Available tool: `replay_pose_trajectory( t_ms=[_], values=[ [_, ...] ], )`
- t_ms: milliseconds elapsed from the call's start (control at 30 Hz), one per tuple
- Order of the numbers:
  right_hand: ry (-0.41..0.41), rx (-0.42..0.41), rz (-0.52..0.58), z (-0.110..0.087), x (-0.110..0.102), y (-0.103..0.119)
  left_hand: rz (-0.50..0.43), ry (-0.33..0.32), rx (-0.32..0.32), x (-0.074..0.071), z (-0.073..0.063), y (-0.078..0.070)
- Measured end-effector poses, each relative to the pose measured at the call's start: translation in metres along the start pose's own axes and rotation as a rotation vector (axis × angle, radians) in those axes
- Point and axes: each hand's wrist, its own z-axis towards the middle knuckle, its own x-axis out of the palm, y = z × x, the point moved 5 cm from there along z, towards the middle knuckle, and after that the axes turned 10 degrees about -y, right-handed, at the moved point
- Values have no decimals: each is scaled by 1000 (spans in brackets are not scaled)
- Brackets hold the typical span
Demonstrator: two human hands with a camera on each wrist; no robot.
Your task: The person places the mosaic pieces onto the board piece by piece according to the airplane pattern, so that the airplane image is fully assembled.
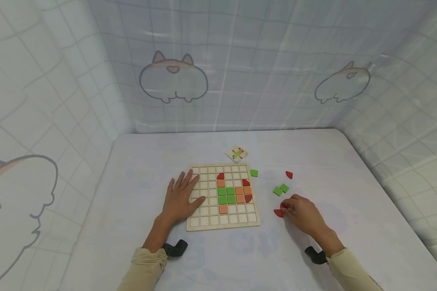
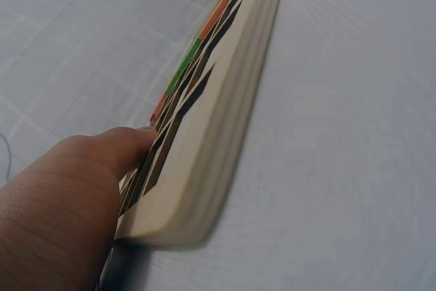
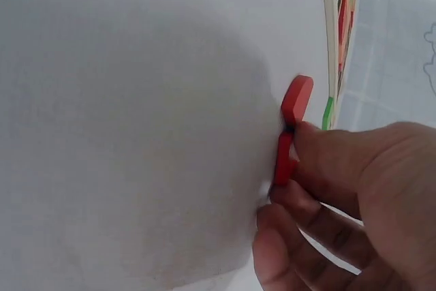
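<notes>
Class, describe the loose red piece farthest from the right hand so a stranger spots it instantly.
Find the gridded board, then look right. Just beyond two green squares lies the red wedge, apart from the right hand, unlike the other loose red pieces.

Open lane between grid board (image 1: 222, 226) and red pieces (image 1: 278, 213), left fingers (image 1: 187, 179) astride board's left edge

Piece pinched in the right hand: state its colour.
The piece in the right hand is red, showing best in the right wrist view.
</notes>
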Motion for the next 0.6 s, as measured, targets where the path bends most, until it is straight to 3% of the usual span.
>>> replay_pose_trajectory(
  t_ms=[300, 600],
  values=[
    [31, 126, 235, 4, 1, -8, 6, -1, -3, -2, 0, -1],
    [10, 41, 334, 19, -10, 10, 4, 4, -3, -4, 1, -2]
  ],
)
